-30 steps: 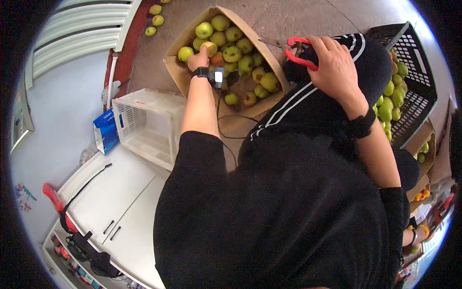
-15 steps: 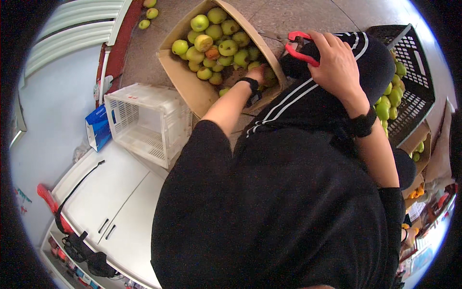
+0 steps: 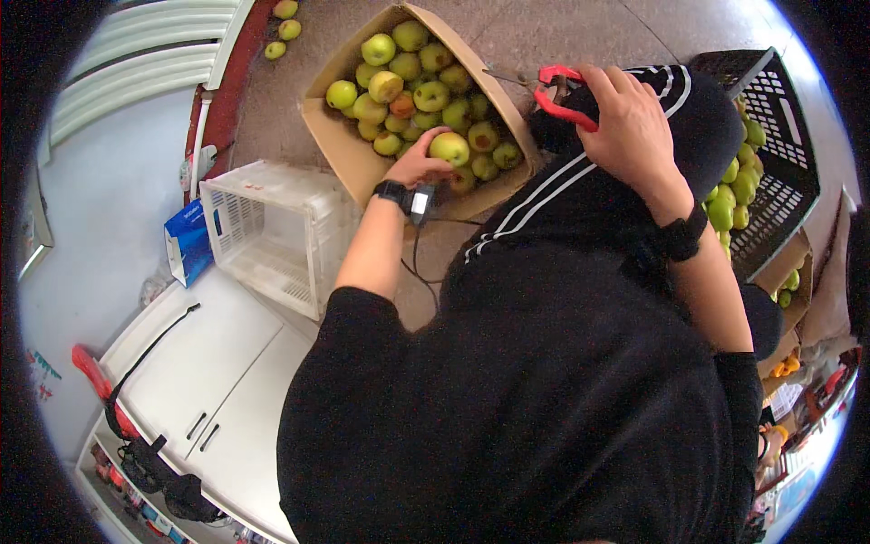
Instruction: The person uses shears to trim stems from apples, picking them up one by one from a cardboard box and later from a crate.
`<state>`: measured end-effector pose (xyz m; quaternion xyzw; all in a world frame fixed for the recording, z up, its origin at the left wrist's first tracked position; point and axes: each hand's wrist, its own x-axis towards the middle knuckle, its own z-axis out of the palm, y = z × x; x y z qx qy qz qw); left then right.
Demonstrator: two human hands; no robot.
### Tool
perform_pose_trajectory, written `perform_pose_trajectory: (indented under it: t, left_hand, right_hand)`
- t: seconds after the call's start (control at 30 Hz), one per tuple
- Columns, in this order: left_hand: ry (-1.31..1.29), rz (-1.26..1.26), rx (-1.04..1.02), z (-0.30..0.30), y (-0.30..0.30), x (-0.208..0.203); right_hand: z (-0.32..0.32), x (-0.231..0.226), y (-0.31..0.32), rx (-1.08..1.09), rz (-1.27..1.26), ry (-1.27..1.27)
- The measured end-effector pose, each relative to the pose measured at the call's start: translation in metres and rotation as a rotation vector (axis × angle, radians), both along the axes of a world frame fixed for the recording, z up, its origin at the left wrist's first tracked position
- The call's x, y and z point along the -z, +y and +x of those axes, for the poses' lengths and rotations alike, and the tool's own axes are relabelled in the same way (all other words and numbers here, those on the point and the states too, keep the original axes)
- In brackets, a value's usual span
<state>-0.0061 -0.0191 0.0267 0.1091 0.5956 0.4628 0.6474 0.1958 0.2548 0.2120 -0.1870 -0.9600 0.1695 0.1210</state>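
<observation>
One round, yellow-green fruit (image 3: pixel 449 150) is gripped by the left hand (image 3: pixel 421 166) over the near part of one open, brown cardboard box (image 3: pixel 337 138) of similar fruits (image 3: pixel 431 96). Right of the box, the right hand (image 3: pixel 632 131) grips one pair of red-handled metal clippers (image 3: pixel 569 112), handles spread; left of it are one white plastic crate (image 3: pixel 313 249) and three loose fruits (image 3: pixel 289 30).
</observation>
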Motion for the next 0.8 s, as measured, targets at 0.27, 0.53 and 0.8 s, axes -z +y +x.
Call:
perform_pose_trajectory:
  t: [0.27,0.53,0.8]
  left_hand:
    - [-0.344,0.218,-0.333,0.008,0.006,-0.045]
    - [-0.116,-0.146,-0.261,-0.005,0.011,-0.025]
    - [0.952,-0.749,0.390,-0.041,-0.055,0.100]
  right_hand:
    - [0.004,0.003,0.001,0.005,0.012,-0.018]
    - [0.007,0.006,0.001,-0.005,0.050,-0.013]
    - [-0.013,-0.004,-0.013,-0.069,0.010,0.051]
